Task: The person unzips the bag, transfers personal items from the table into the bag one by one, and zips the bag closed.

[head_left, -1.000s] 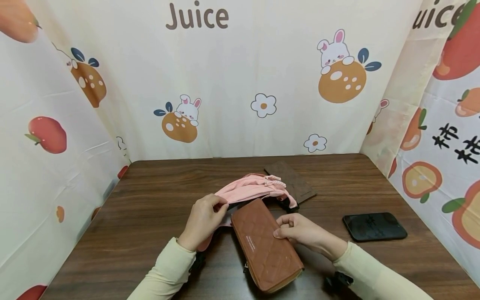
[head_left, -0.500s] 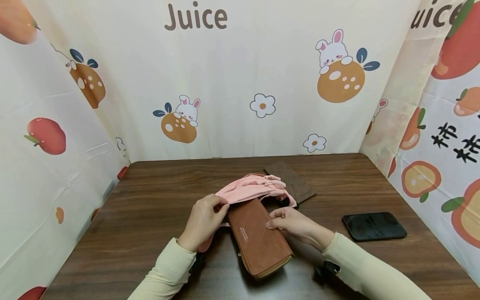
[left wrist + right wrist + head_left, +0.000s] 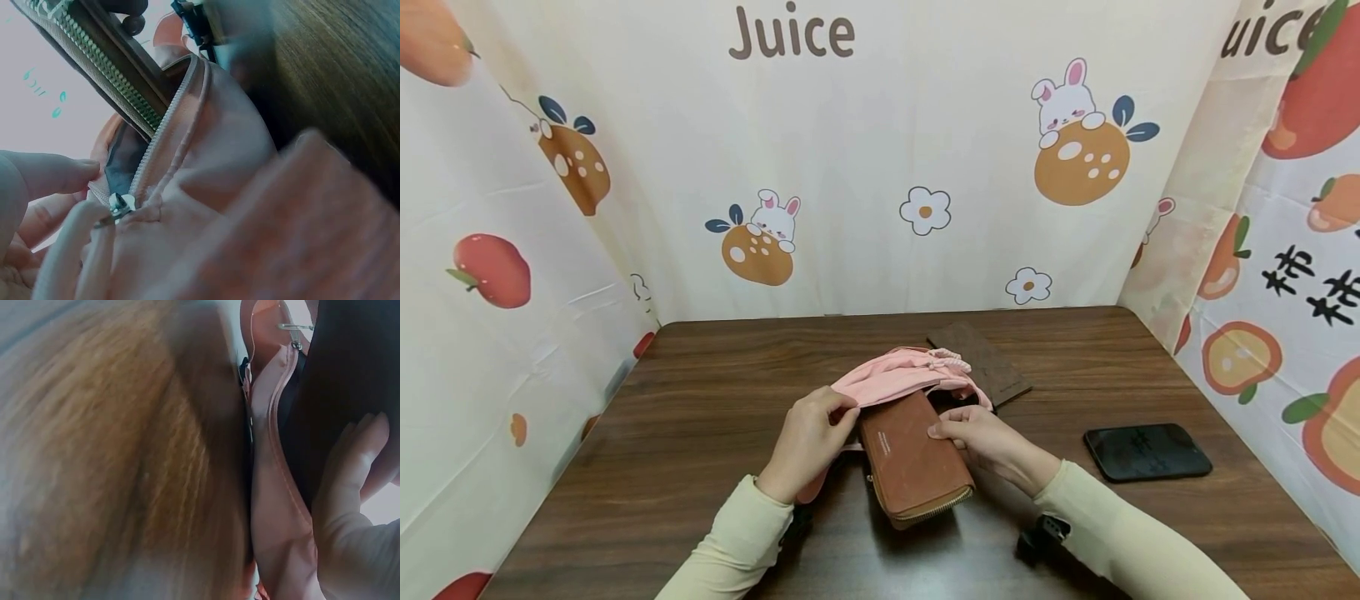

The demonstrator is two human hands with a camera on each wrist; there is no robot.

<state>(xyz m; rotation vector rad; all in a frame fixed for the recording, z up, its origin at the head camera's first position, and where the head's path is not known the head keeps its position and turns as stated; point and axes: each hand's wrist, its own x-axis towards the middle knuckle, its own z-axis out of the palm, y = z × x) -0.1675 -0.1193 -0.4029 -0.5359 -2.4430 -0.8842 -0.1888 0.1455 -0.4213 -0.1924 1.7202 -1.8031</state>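
A pink waist bag [image 3: 880,379] lies unzipped on the table, its mouth toward the person. My left hand [image 3: 807,437] pinches the upper edge of that mouth. In my right hand [image 3: 996,442] is a brown zip-around wallet [image 3: 917,458], gripped along its right side with the thumb on top. The wallet's far end is inside the bag and hidden; its near end sticks out, raised over the table. From the left wrist, the bag's zipper teeth [image 3: 164,131] run beside the wallet [image 3: 109,69]. The right wrist view has fingers [image 3: 353,456] against the wallet's dark face.
Behind the bag lies a flat dark-brown, notebook-like rectangle [image 3: 988,367]. A black phone [image 3: 1147,452] rests to the right of my right hand. Printed curtains [image 3: 850,167] enclose the wooden table [image 3: 715,367] at the back and both sides.
The wallet has slid forward and slightly left, deeper into the bag, with my right hand moving along with it. My left hand stays at the bag's edge.
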